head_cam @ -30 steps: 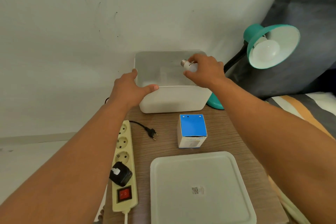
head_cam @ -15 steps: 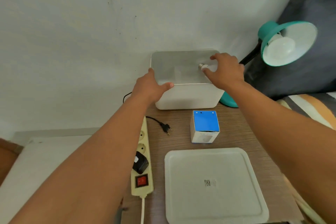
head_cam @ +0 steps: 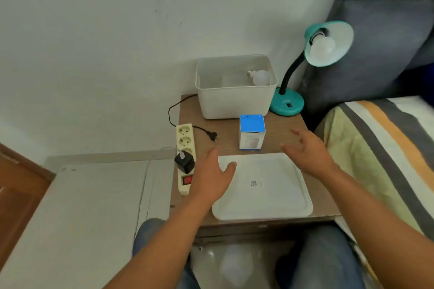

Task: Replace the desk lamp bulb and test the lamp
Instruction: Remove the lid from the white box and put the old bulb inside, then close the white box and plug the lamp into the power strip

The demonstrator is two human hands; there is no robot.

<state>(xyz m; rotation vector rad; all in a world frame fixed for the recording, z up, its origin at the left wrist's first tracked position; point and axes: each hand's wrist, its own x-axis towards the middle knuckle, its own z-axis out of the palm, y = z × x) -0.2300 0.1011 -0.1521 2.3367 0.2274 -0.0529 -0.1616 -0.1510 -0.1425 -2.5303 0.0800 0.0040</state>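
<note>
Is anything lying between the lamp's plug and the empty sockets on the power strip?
Nothing visible. The plug lies on bare table just right of the power strip, whose two far sockets are free.

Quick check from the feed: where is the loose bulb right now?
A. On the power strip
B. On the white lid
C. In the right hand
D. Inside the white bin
D. The loose bulb lies inside the white bin, against its right wall, and both hands, left and right, are empty over the lid.
</note>
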